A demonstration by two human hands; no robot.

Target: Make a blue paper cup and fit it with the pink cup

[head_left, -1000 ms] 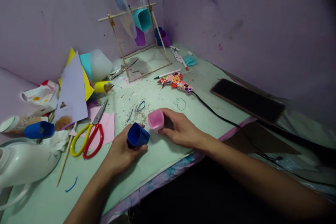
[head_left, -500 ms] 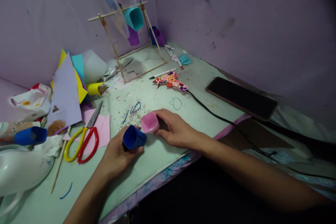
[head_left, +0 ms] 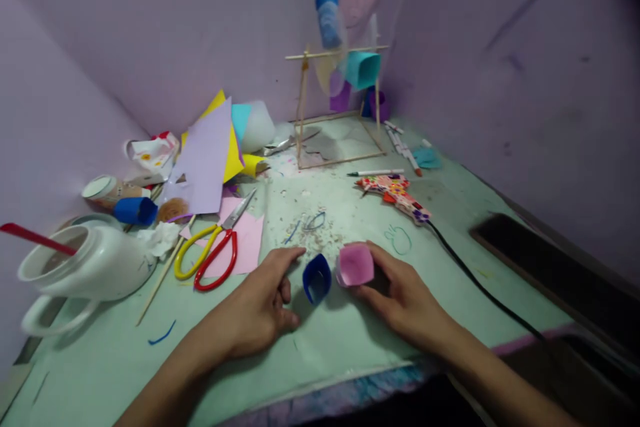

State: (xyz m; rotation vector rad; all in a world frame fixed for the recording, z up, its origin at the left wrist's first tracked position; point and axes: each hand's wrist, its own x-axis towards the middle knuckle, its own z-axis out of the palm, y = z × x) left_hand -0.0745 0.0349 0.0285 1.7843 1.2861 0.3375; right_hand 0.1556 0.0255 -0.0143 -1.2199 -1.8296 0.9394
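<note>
A dark blue paper cup (head_left: pixel 317 280) stands on the table between my hands, its top facing up. Just left of it, my left hand (head_left: pixel 265 300) holds nothing, with the index finger stretched out and the other fingers loosely bent. My right hand (head_left: pixel 395 287) grips a pink paper cup (head_left: pixel 355 265) between thumb and fingers, close beside the blue one. Scissors (head_left: pixel 217 247) with one yellow and one red handle lie left of my left hand, partly over pink paper (head_left: pixel 250 233). Beyond the pink cup rests a flower-patterned glue gun (head_left: pixel 397 195).
At the left are a white pitcher (head_left: pixel 107 263), a blue paper roll (head_left: pixel 135 211), a wooden stick (head_left: pixel 160 283) and coloured paper sheets (head_left: pixel 203 160). A stick frame (head_left: pixel 343 161) with paper cups stands behind. Markers (head_left: pixel 400 147), a black cord (head_left: pixel 480 280) and a phone (head_left: pixel 540 267) occupy the right.
My left hand has let go of the blue cup, which now stands on the table. The right hand still holds the pink cup. The view has turned left.
</note>
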